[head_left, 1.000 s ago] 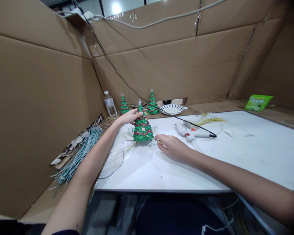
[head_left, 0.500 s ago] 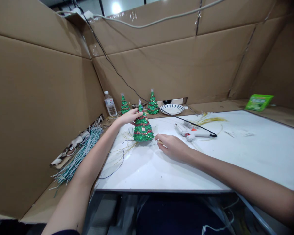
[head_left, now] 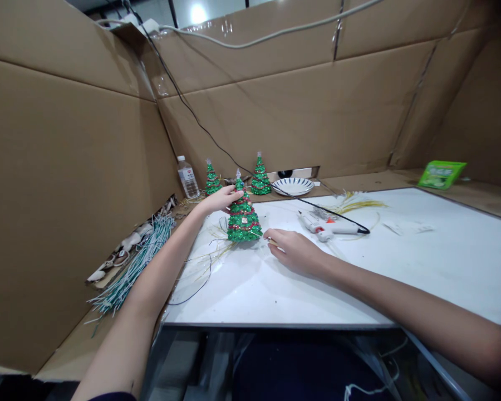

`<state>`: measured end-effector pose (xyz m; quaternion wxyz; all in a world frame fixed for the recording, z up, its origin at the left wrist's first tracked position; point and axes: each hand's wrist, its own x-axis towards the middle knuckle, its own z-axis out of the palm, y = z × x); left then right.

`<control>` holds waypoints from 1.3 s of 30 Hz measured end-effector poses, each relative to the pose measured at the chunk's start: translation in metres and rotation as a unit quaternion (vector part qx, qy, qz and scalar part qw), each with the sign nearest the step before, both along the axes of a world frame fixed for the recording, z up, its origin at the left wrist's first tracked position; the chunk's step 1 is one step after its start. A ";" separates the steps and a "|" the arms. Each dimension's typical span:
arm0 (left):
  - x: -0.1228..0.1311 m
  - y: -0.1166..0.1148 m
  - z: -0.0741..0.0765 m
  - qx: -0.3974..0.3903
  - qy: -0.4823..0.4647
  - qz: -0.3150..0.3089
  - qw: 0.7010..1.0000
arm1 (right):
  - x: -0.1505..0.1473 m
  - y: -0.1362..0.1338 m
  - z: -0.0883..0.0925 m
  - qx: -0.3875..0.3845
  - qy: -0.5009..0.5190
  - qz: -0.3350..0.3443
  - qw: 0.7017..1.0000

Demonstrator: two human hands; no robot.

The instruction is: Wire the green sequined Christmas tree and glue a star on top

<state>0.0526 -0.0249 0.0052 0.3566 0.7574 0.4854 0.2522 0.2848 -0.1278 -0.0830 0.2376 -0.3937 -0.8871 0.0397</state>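
green tree (head_left: 244, 220) upright on white table (head_left: 359, 278) | left hand (head_left: 221, 199) grips its top, fingers partly hidden | right hand (head_left: 294, 250) pinches tiny item at base, item unclear

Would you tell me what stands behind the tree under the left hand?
A second tree, a third tree, a water bottle and a plate by the wall; anything directly behind the held tree is hidden.

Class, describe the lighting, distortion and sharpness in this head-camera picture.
Head view: the ceiling lamp blows out to white glare; the wide lens bows the cardboard walls; the green tree in the left hand looks sharp; shadows on the white table are faint and soft.
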 end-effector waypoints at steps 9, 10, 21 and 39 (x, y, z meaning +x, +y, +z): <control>0.000 0.000 0.000 -0.002 -0.003 0.003 1.000 | 0.000 -0.001 0.000 -0.002 0.000 0.002 1.000; 0.000 0.000 0.001 -0.003 -0.003 0.002 1.000 | 0.000 -0.001 0.000 -0.003 0.000 0.002 1.000; 0.000 -0.001 0.001 -0.003 -0.001 0.001 1.000 | -0.001 -0.002 0.001 -0.007 -0.001 0.000 1.000; 0.003 -0.006 0.004 -0.011 0.003 0.023 1.000 | 0.000 -0.001 -0.001 -0.009 -0.002 0.002 1.000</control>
